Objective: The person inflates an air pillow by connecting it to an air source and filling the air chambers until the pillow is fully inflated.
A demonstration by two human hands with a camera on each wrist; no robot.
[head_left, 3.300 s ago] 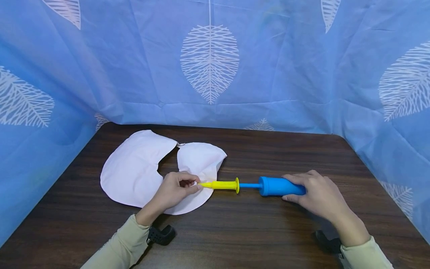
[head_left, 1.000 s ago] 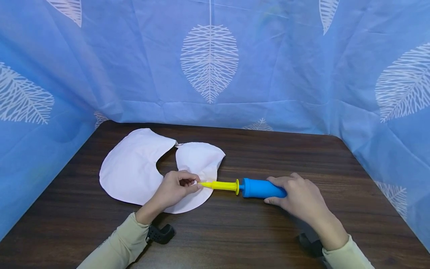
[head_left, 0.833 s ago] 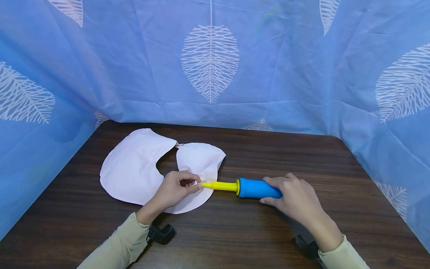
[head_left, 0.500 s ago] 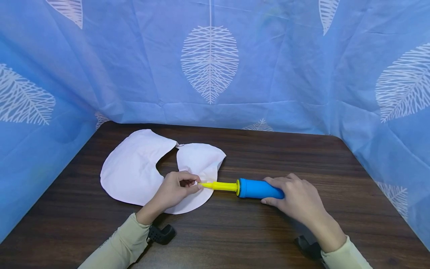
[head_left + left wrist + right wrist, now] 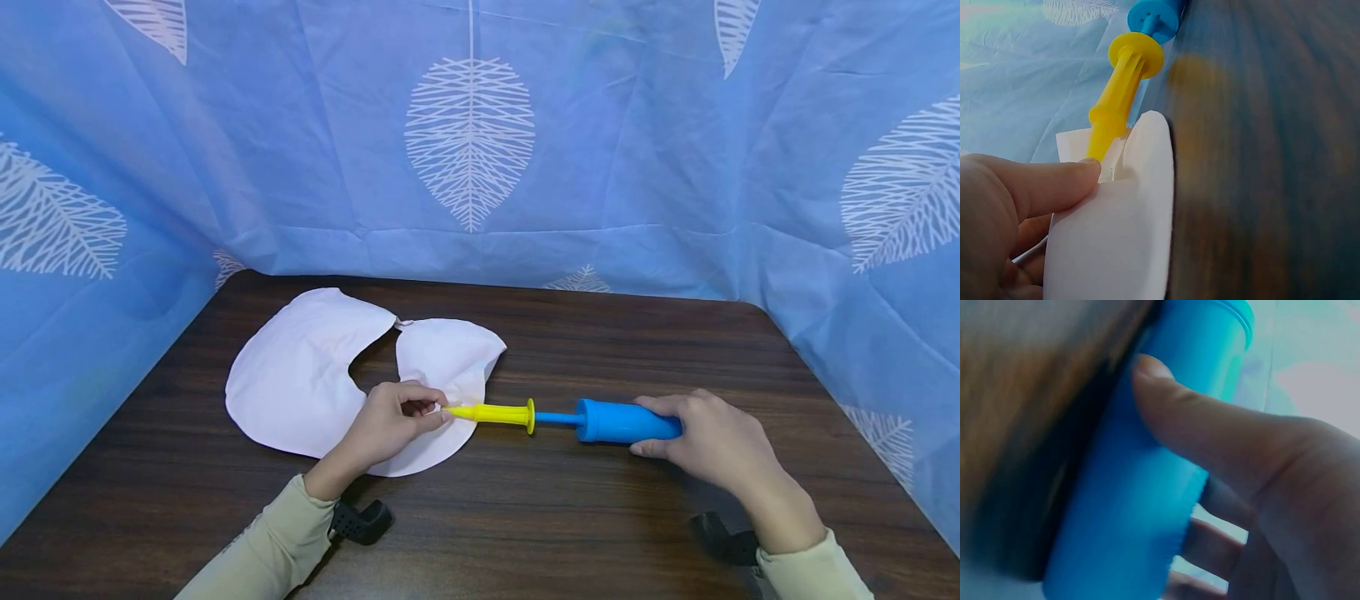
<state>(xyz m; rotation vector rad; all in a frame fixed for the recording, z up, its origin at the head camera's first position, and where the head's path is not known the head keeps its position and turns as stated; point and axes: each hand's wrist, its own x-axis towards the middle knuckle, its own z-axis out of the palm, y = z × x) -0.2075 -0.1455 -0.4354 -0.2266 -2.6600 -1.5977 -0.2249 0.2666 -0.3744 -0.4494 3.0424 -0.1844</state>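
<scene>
A limp white inflatable neck pillow [image 5: 292, 375], curved with an opening in its middle, lies on the table's left half. My left hand [image 5: 393, 421] pinches it at the spot where the yellow nozzle [image 5: 502, 414] of a hand pump goes in; the valve itself is hidden by the fingertips. In the left wrist view the thumb presses beside the tip of the nozzle [image 5: 1116, 94]. The pump's blue barrel [image 5: 618, 422] is held around its right end by my right hand [image 5: 712, 437]. Between barrel and yellow flange, a length of blue rod [image 5: 557, 418] shows.
The dark wooden table [image 5: 525, 525] is backed on three sides by a blue curtain [image 5: 600, 150] with white leaf prints. A black camera mount [image 5: 363, 522] sits at the left wrist, another mount [image 5: 720, 537] at the right.
My right hand slid the barrel left until it met the yellow flange, then drew it back right, baring the rod again. The left hand and pillow have stayed in place.
</scene>
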